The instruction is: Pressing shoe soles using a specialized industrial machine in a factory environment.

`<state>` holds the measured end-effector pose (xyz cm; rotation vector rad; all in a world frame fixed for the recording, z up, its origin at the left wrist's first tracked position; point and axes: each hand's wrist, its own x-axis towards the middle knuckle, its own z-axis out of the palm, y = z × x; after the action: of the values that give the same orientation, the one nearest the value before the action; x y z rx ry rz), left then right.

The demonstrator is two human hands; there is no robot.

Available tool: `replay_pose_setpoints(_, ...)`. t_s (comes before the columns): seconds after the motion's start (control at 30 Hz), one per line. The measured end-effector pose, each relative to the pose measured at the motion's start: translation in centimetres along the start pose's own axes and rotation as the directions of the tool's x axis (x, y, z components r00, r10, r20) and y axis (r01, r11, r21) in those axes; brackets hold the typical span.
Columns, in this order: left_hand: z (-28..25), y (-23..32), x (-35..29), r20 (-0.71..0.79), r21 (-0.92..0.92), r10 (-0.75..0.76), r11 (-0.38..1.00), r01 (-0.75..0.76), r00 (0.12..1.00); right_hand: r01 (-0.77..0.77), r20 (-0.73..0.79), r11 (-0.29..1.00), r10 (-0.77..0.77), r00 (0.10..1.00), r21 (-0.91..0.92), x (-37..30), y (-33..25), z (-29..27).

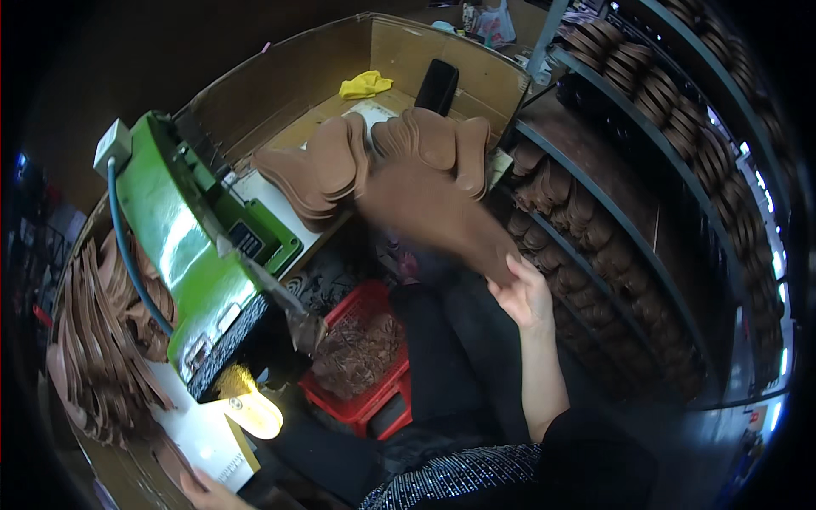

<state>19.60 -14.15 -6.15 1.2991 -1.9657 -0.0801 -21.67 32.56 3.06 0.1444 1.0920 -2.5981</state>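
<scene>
1. Sparkling dark clothing lies nearest, at the waist.
2. Right hand: fingers pinch a brown sole by its near end, seemingly leaving its length free before the stacked soles.
3. Left hand: fingers grip a brown piece's edge.
4. Red basket sits near the green machine, apparently catching scraps.

Machine left; rack right; basket between; soles beyond

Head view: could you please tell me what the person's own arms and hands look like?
The right hand is bare, with no glove, and the right forearm is uncovered up to a dark, black-looking sleeve near the elbow. The left hand is ungloved too; its arm is cut off by the lower edge, so its sleeve cannot be seen.
</scene>
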Motion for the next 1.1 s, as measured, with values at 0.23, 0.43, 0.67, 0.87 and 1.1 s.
replay_pose_setpoints(0.23,-2.1,-17.9,-2.8,0.036,0.621,0.243,0.754,-0.212,0.969,0.256,0.099,0.950,-0.276,0.956,0.179,13.0,2.4,7.2)
replay_pose_setpoints(0.43,-2.2,-12.4,-2.5,-0.198,0.485,0.140,0.874,-0.027,0.970,0.234,0.096,0.967,-0.244,0.965,0.102,13.1,3.4,9.6)
replay_pose_setpoints(0.67,-5.1,-3.5,-1.8,-0.548,0.136,-0.023,0.984,0.116,0.836,0.042,0.313,0.985,-0.094,0.945,0.168,11.6,8.7,16.4)
replay_pose_setpoints(0.87,-8.7,2.3,-1.0,-0.515,-0.233,-0.041,0.968,-0.094,0.856,-0.219,0.300,0.908,0.110,0.948,0.358,12.8,13.6,19.6)
replay_pose_setpoints(1.1,-7.3,14.1,-3.0,0.023,-0.845,0.042,0.535,-0.003,0.999,-0.025,0.168,0.963,-0.022,0.985,0.268,13.4,15.6,17.3)
